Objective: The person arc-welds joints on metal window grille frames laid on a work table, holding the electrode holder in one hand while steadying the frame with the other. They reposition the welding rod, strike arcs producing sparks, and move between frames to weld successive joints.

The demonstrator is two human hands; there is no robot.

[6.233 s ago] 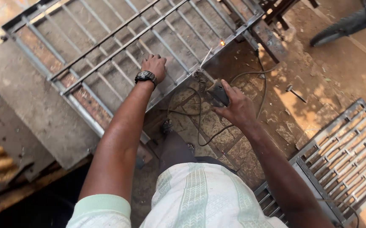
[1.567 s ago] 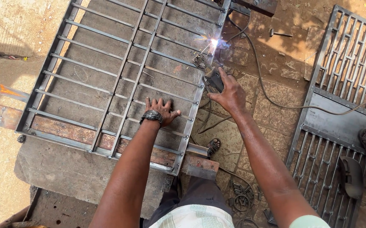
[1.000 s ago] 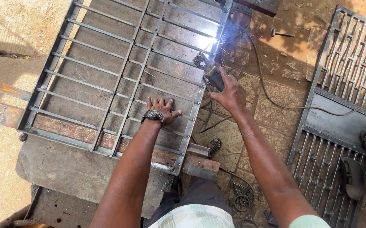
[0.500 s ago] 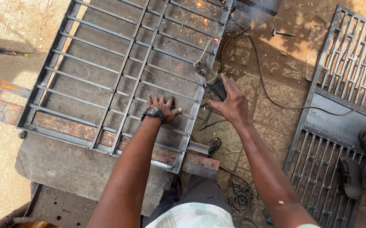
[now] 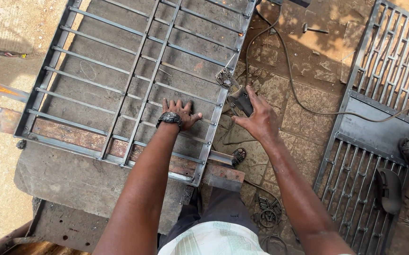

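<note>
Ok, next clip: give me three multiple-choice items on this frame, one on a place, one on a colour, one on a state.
1. Where does the left hand rest?
A. flat on the metal window grille
B. on the cable
C. on the ground

2. What colour is the wristwatch on the left wrist?
A. white
B. black
C. red

3. What is the right hand doing?
A. hanging open and empty
B. gripping the welding electrode holder beside the grille's right edge
C. lying flat on the second grille

Answers: 1 A, the fingers are spread on the bars; 2 B, its case and strap look dark; 3 B, the fingers wrap the handle, with no arc showing.
</note>
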